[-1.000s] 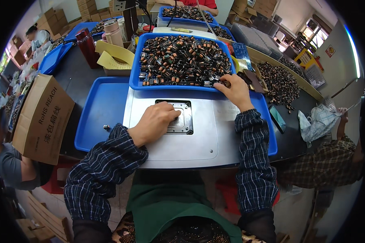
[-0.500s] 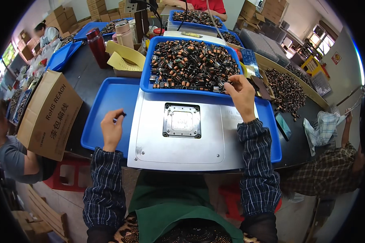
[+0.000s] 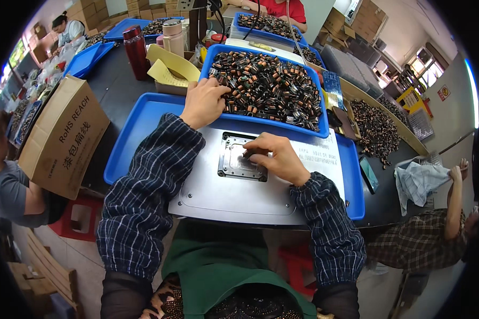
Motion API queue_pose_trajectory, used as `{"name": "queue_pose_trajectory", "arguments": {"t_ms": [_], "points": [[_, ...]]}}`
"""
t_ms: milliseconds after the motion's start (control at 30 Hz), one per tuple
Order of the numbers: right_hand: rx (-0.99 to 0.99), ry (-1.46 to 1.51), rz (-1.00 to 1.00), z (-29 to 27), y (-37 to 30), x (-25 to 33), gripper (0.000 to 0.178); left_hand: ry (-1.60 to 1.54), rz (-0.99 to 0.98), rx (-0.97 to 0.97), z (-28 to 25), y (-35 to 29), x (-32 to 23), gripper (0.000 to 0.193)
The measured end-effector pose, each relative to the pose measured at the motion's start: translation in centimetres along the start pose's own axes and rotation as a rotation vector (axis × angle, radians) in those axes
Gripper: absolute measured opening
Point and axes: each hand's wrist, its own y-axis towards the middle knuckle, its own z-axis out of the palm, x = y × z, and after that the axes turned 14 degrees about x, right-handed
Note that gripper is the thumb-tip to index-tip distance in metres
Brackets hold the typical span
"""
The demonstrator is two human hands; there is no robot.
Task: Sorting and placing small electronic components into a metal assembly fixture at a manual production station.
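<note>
A brushed, silvery metal plate (image 3: 218, 199) with rounded corners and small screws lies on the dark, smooth table (image 3: 114, 69). Set into it is a square metal fixture (image 3: 232, 162), its dark frame studded with fasteners around a paler inner panel. Behind stands a glossy blue plastic tray (image 3: 323, 123) with a raised rim, heaped with coil components (image 3: 266, 87); a flatter blue tray (image 3: 135, 127) reaches out to the left of the plate. Around them are a matte brown cardboard box (image 3: 64, 138), curled yellow paper (image 3: 170, 74), a shiny red flask (image 3: 137, 56) and a cream one beside it, and, on the right, a loose heap of similar pieces (image 3: 377, 127). Crinkled dark checked sleeves (image 3: 143, 186) cover both forearms above a plain green apron (image 3: 213, 271).

The components are short and stubby: black bodies, coppery bands, bright metallic glints, jumbled at every angle. The right hand (image 3: 279, 157) has thumb and fingers pinched together on a small dark part (image 3: 248, 153) right over the fixture; whether it touches the metal is unclear. The left hand (image 3: 205, 101) rests at the heaped tray's near left corner, fingertips among the components; whether its grip has closed on one cannot be told.
</note>
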Motion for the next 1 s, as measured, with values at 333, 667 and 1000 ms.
{"name": "queue_pose_trajectory", "arguments": {"t_ms": [333,667,1000], "points": [[-0.012,-0.487,-0.143,1.4,0.7,0.3,0.017,-0.149,0.04,-0.162,0.7,0.4,-0.4,0.013],[0.04,-0.496,-0.09,1.0,0.7,0.1,0.015,-1.215,-0.086,-0.045,-0.1,-4.8,-4.3,0.022],[-0.046,-0.312,-0.103,1.2,0.4,-0.7,0.011,-0.87,0.009,0.056,0.2,-6.0,-5.5,0.015]]}}
